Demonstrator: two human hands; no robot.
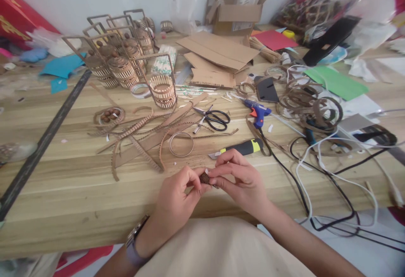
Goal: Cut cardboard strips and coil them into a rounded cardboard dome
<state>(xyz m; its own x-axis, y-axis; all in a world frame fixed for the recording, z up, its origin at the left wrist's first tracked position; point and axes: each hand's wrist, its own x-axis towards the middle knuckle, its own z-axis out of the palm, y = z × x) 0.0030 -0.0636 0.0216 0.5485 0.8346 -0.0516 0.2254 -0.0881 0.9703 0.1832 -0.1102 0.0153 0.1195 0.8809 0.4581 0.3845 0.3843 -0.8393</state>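
Note:
Close to the table's front edge, my left hand and my right hand meet around a small dark brown, rough-looking piece. The fingers of both hands are closed on it from either side, hiding much of its shape. A tiny white scrap shows at its top, by my right fingertips. Just beyond my right hand lies a utility knife with a black and yellow handle. A thin ring rests flat on the wood beyond my left hand.
Scissors, a blue glue gun and corrugated cardboard strips lie mid-table. Behind stand a small slatted basket and several lidded ones. A bowl holds brown balls. Cables tangle at right.

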